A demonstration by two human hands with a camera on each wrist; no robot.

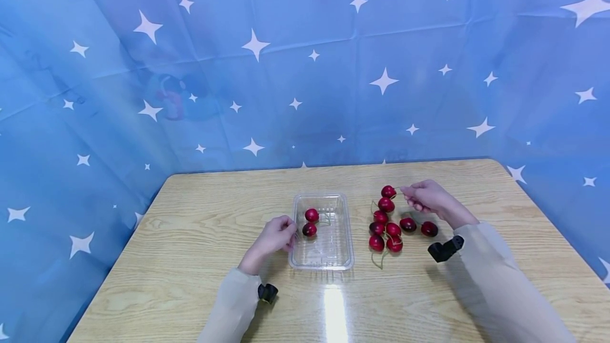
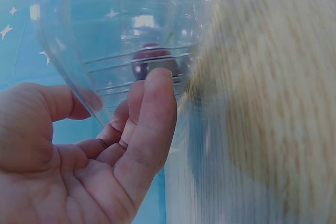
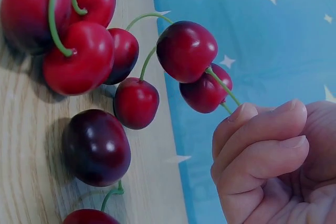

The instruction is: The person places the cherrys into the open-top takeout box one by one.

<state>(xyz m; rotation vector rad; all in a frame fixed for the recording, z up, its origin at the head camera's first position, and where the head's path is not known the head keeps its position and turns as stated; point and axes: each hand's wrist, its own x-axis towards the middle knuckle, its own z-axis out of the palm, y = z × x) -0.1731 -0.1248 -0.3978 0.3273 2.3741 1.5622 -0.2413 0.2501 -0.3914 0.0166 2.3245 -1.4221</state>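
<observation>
A clear plastic container (image 1: 329, 258) sits mid-table with two red cherries inside, an upper cherry (image 1: 312, 215) and a lower cherry (image 1: 309, 229). My left hand (image 1: 275, 235) grips its left rim, thumb and fingers on either side of the wall (image 2: 68, 72). To the right, my right hand (image 1: 431, 200) pinches thin green stems between thumb and fingers. Those stems lead to a dark-red cherry (image 3: 187, 51) and another cherry (image 3: 205, 92) partly behind it. In the right wrist view the pair appears raised beside the other cherries. The right thumb is mostly hidden.
Several loose cherries (image 1: 376, 243) with stems lie in a cluster between the container and my right hand. Two darker ones, a near cherry (image 1: 407, 225) and a farther-right cherry (image 1: 429, 228), lie below that hand. A blue starry curtain (image 1: 305, 78) hangs behind the wooden table (image 1: 205, 226).
</observation>
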